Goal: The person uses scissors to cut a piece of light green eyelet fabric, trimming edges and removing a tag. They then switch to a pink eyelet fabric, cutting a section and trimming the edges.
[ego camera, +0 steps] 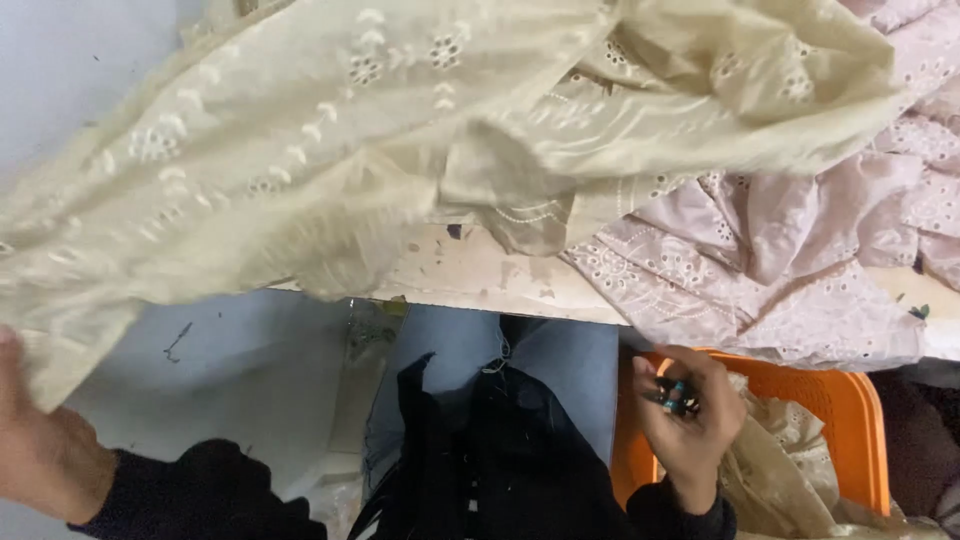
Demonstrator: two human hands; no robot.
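A large cream embroidered cloth [330,130] spreads over the table and hangs off its near edge at the left. My left hand [40,440] grips the hanging lower edge of this cloth at the far left. My right hand [685,415] is lower right, over an orange plastic basket [850,420], with its fingers curled around a small dark object with teal parts [675,395]. What the small object is cannot be made out. My dark sleeves and lap fill the bottom middle.
A pale pink eyelet cloth [790,250] lies on the table at the right, partly under the cream one. The worn white table edge [470,275] runs across the middle. More cream cloth [780,470] sits inside the basket. Grey floor shows at the left.
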